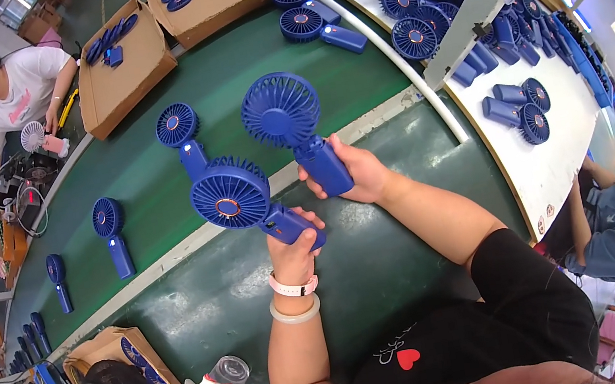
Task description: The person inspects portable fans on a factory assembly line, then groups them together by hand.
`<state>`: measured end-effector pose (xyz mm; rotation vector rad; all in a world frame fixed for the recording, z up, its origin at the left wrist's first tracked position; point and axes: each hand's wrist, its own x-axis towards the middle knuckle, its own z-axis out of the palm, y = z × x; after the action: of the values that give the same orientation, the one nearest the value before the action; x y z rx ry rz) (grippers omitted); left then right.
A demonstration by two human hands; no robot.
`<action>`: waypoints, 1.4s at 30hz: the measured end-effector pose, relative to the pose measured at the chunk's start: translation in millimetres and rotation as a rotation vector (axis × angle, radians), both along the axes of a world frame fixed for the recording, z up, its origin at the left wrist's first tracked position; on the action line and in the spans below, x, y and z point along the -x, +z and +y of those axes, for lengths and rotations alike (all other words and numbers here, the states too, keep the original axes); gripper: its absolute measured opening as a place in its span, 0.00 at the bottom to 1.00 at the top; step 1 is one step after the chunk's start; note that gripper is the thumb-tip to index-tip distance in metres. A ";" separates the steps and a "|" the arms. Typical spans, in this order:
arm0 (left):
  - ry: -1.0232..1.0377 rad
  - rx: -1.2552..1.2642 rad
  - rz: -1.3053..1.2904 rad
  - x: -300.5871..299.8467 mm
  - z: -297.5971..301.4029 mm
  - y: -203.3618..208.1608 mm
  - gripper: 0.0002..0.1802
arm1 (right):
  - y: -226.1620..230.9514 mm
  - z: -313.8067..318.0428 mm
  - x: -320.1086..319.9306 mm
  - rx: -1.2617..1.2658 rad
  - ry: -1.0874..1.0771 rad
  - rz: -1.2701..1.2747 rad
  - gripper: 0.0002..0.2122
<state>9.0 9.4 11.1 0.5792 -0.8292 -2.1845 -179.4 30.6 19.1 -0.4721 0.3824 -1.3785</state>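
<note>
Left hand [294, 249]: grasping front fan [228, 198], 9 o'clock
Right hand [361, 171]: grasping rear fan [280, 112], 12 o'clock
Fans: probably mid-check, side-by-side
Belt [133, 155], 10 o'clock: likely next, calls for gentle set-down

The bare left hand [296, 244] curls closed, left forearm [295, 355] reaching forward; the bare right hand [362, 171] curls too, right forearm [440, 217] slanting leftward.
</note>
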 end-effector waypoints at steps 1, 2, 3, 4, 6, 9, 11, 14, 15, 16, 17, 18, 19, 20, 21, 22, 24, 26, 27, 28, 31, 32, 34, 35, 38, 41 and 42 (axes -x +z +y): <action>-0.011 -0.011 0.038 0.4 -0.2 -0.6 0.24 | 0.6 0.8 -5.1 0.022 -0.116 0.089 0.25; -0.012 -0.012 0.043 -0.3 0.2 -1.0 0.24 | 1.0 2.4 -10.0 0.045 -0.231 0.178 0.22; -0.005 0.026 -0.003 -1.6 1.2 -1.2 0.26 | 7.1 5.6 -13.3 -0.007 -0.253 0.211 0.21; 0.003 0.064 -0.049 -2.5 1.9 -1.6 0.28 | 7.9 7.1 -15.7 -0.059 -0.250 0.264 0.20; 0.007 0.070 -0.079 0.1 2.6 1.9 0.28 | 7.8 7.4 -19.8 -0.131 -0.264 0.304 0.19; 0.079 0.049 -0.117 6.2 3.4 12.4 0.24 | 10.1 8.0 -16.0 -0.147 -0.249 0.369 0.18; 0.055 0.003 -0.099 4.9 2.5 12.6 0.23 | 11.0 7.4 -15.7 -0.107 -0.268 0.433 0.18; 0.021 0.055 -0.049 1.4 -1.3 3.7 0.25 | 8.7 6.5 -17.1 -0.057 -0.302 0.520 0.18; 0.022 0.052 -0.052 2.1 -1.3 3.6 0.25 | 8.3 6.6 -17.7 -0.041 -0.320 0.545 0.19; 0.002 0.089 0.004 3.5 -1.8 3.8 0.27 | 7.9 6.9 -17.4 -0.044 -0.318 0.543 0.19; -0.018 0.125 0.060 3.9 -1.8 4.2 0.29 | 7.7 7.3 -16.6 -0.033 -0.308 0.541 0.19; -0.017 0.124 0.058 3.7 -2.0 4.7 0.29 | 6.9 7.1 -15.6 -0.021 -0.299 0.539 0.19; -0.033 0.110 0.056 3.1 -2.2 6.0 0.31 | 6.3 6.5 -15.7 -0.022 -0.298 0.538 0.19; -0.050 0.097 0.053 2.8 -2.5 6.7 0.33 | 6.0 5.7 -16.1 -0.027 -0.313 0.554 0.19; -0.049 0.096 0.052 3.3 -2.4 6.5 0.33 | 5.9 5.1 -16.7 -0.030 -0.329 0.572 0.19; -0.038 0.079 0.076 4.2 -2.4 6.2 0.34 | 5.6 4.7 -17.5 -0.031 -0.329 0.571 0.19; -0.027 0.062 0.099 4.6 -2.5 5.7 0.35 | 5.5 4.0 -19.0 -0.035 -0.367 0.568 0.19; -0.007 0.039 0.111 4.1 -2.6 4.5 0.35 | 6.1 5.2 -17.0 -0.039 -0.342 0.553 0.19; -0.006 0.039 0.110 4.3 -2.7 4.2 0.35 | 6.3 5.4 -16.2 -0.041 -0.317 0.539 0.19; 0.002 0.054 0.105 4.7 -2.6 3.9 0.36 | 6.9 5.3 -16.7 -0.041 -0.316 0.538 0.19; 0.000 0.086 0.077 4.9 -2.2 3.7 0.38 | 7.7 4.9 -16.8 -0.028 -0.346 0.538 0.19; -0.009 0.102 0.055 5.0 -2.1 3.7 0.40 | 5.8 4.5 -15.4 -0.050 -0.345 0.543 0.19; -0.016 0.095 0.057 4.3 -2.0 4.4 0.40 | 5.4 4.7 -14.4 -0.073 -0.342 0.546 0.19; -0.024 0.088 0.060 4.0 -2.0 4.5 0.41 | 6.6 5.3 -14.1 -0.086 -0.341 0.541 0.18; -0.034 0.087 0.089 4.3 -2.6 5.2 0.42 | 3.2 4.3 -13.0 -0.099 -0.353 0.538 0.17; -0.034 0.091 0.097 3.3 -2.9 3.4 0.43 | 5.6 3.9 -13.8 -0.093 -0.364 0.533 0.15; -0.034 0.091 0.097 3.5 -2.9 3.1 0.43 | 7.4 4.0 -13.7 -0.085 -0.368 0.526 0.13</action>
<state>5.5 6.5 14.2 0.4134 -0.8873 -2.1747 -165.7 34.6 26.6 -0.7199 0.9924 -1.5735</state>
